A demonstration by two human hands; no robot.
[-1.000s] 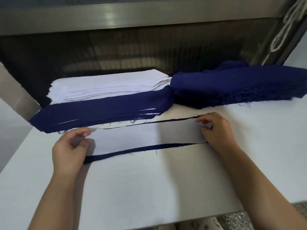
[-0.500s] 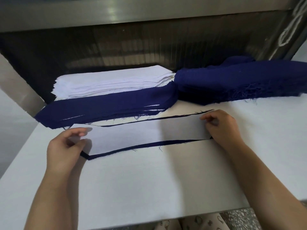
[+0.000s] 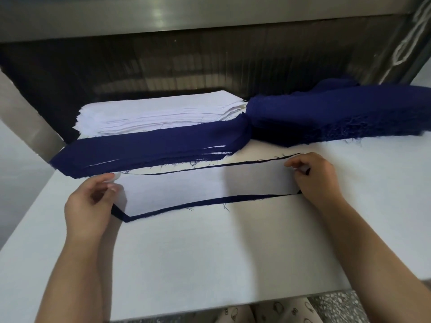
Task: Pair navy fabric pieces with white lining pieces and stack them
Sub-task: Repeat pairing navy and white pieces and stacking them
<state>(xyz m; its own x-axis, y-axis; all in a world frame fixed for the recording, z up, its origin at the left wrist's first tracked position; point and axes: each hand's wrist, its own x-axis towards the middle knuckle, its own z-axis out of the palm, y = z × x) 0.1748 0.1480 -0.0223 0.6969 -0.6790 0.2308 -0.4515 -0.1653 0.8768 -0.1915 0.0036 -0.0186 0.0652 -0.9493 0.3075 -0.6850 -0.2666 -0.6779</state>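
A white lining piece (image 3: 198, 187) lies on a navy fabric piece (image 3: 186, 205) whose dark edge shows along its near and far sides. My left hand (image 3: 88, 206) pinches the left end of this pair, lifting the navy corner a little. My right hand (image 3: 312, 176) pinches the right end. Behind the pair lies a stack of paired navy pieces (image 3: 149, 148). Further back sits a stack of white lining pieces (image 3: 158, 113), and to the right a heap of navy fabric pieces (image 3: 338, 115).
The work goes on over a white table (image 3: 210, 264) whose near edge runs along the bottom. A dark recess with a metal beam (image 3: 186, 15) closes off the back. A slanted metal post (image 3: 25, 117) stands at the left. White cord (image 3: 410, 43) hangs at the top right.
The pair has shifted slightly away from me toward the stack. My left hand has raised its end, so the navy corner now bends up off the table.
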